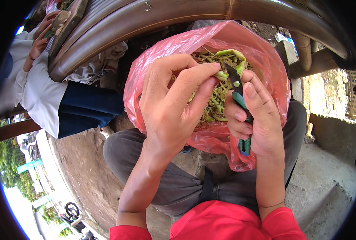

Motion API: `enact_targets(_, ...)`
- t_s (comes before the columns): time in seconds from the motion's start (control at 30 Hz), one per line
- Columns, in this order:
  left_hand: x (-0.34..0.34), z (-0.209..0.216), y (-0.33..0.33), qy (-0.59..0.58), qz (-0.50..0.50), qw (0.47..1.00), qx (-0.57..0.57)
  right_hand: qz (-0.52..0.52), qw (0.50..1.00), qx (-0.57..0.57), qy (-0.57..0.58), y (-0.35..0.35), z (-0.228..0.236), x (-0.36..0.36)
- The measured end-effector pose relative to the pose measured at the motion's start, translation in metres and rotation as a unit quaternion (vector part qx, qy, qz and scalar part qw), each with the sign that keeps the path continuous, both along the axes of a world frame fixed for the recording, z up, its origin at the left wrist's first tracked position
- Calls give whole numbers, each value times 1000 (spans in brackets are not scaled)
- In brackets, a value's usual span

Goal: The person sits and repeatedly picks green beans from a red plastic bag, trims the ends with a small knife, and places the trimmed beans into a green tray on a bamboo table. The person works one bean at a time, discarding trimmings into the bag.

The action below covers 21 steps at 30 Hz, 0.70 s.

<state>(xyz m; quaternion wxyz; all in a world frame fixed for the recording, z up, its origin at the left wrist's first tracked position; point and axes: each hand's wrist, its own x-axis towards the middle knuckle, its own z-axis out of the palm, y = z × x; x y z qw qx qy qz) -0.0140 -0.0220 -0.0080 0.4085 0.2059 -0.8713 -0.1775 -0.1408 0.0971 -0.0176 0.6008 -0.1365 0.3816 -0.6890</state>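
Frame centre: the left hand point(174, 104) pinches a green stalk point(231, 60) just above its fingertips, while the right hand point(256, 120) grips a teal-handled knife point(240, 104) over a pink bag point(166, 52).

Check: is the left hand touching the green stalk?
Touching. The head view shows the left hand's thumb and forefinger pinching the green stalk at its end, no gap, beside the knife in the right hand.

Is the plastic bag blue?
No, the plastic bag is pink, and it holds green vegetable scraps behind the left hand and right hand.
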Motion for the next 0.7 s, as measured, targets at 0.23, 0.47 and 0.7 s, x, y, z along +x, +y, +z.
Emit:
enact_targets(0.23,0,-6,-1,42,-83,991,100,15,999,-27,19,2,1,0)
enact_targets(0.47,4,-4,-3,62,-150,975,152,-1,1000,-15,19,3,5,-4)
enact_targets(0.7,7,2,-2,171,-202,927,265,-12,1000,3,18,2,3,-8)
